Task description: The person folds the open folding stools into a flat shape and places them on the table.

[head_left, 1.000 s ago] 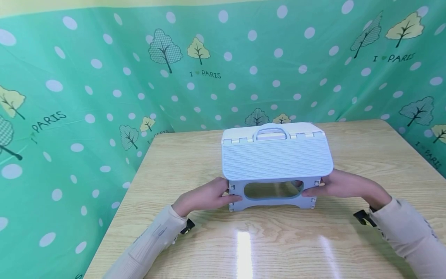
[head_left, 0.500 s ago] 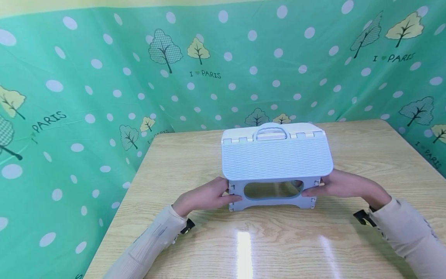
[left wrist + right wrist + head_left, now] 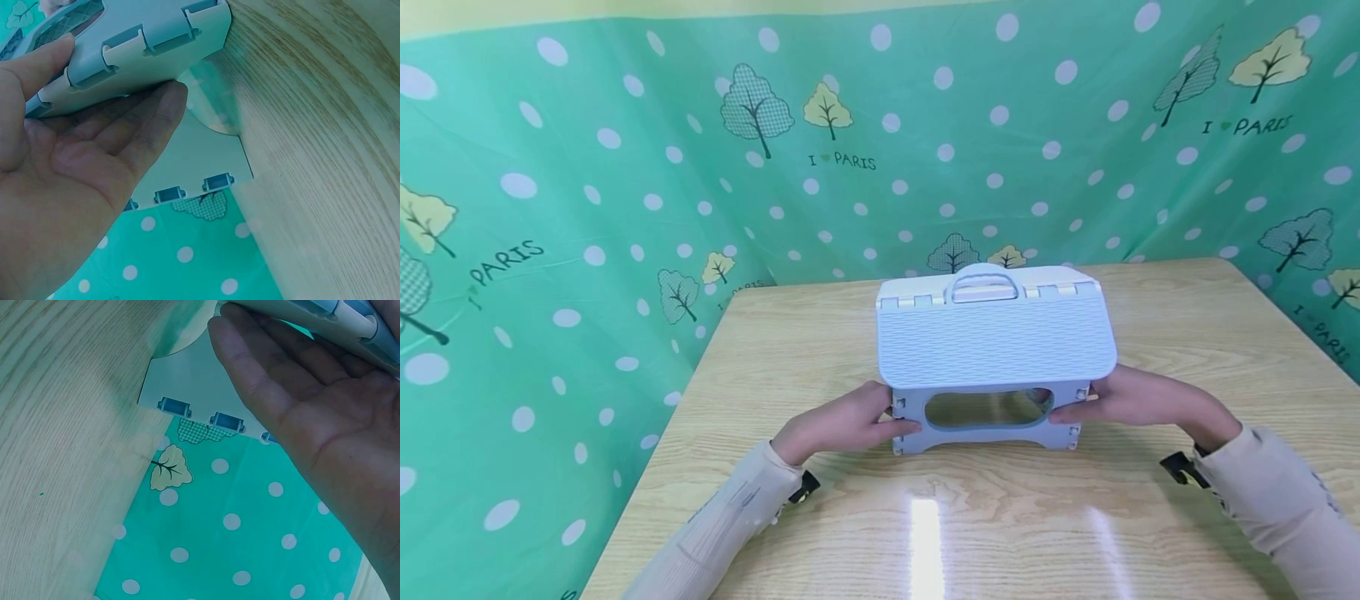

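Note:
A light blue plastic folding stool (image 3: 996, 342) stands on the table, its woven-textured seat halves sloping down from a raised middle. A carry handle (image 3: 984, 283) sticks up along that ridge. My left hand (image 3: 850, 421) grips the left edge of the near leg panel, thumb in front and fingers behind. On the other side my right hand (image 3: 1138, 398) holds the same panel's right edge, its thumb beside the oval opening. Both wrist views show fingers lying along the panel's inner face; behind them the far leg panel (image 3: 194, 162) stands with hinge slots along its edge.
The wood-grain table (image 3: 790, 333) stretches out on all sides of the stool. A green dotted cloth with printed trees (image 3: 880, 100) hangs behind the table and on its left and right sides.

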Tool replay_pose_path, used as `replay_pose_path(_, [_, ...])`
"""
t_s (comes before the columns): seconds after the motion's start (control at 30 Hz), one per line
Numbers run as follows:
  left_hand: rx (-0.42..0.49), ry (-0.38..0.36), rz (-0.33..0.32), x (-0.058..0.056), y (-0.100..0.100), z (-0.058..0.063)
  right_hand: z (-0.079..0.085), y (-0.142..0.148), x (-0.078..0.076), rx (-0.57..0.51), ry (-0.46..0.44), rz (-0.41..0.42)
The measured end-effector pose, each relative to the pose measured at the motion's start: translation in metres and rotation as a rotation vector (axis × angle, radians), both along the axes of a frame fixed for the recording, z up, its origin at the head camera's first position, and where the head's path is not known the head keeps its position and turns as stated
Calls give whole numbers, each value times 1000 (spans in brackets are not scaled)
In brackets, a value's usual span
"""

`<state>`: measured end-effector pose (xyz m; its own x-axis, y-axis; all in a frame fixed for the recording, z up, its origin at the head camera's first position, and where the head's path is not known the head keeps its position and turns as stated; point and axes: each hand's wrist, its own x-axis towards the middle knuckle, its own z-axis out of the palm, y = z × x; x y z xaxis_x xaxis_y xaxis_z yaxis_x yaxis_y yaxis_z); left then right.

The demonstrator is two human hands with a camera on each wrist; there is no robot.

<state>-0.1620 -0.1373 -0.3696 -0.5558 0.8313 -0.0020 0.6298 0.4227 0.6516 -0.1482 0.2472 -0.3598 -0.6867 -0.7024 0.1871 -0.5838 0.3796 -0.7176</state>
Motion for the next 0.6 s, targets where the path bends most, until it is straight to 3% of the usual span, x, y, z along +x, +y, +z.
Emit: replay_pose_path(0.6, [22,-7,1,-1,-1,-2,0,0,0,7,-10,-2])
